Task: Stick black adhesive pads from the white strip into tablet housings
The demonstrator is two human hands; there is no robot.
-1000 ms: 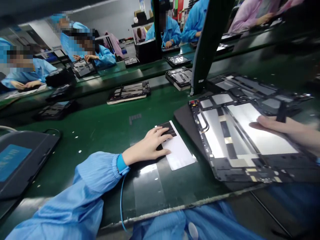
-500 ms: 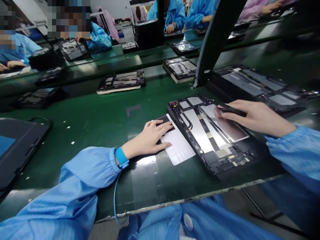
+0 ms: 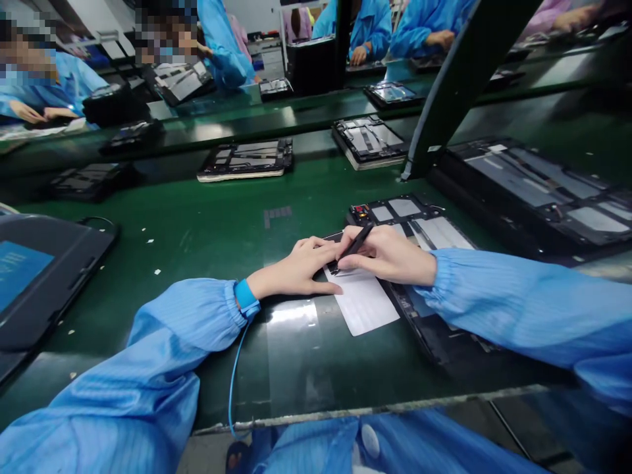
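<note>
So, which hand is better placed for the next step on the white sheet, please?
Probably the right hand: it holds black tweezers with their tip at the white sheet, while the left hand lies on it.

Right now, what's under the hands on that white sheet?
The left hand and right hand with black tweezers cover the top of the white sheet, so it cannot be seen. Only white shows below.

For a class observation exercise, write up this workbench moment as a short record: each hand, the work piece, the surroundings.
Left hand: fingers flat on a white sheet; blue wrist strap on the wrist
Right hand: holds black tweezers, tips over the sheet by the left fingers
Work piece: opened tablet housing, beside the sheet, right forearm above it
Surface: green conveyor belt, with more tablet housings
People nearby: co-worker's blue sleeve across the line
</note>
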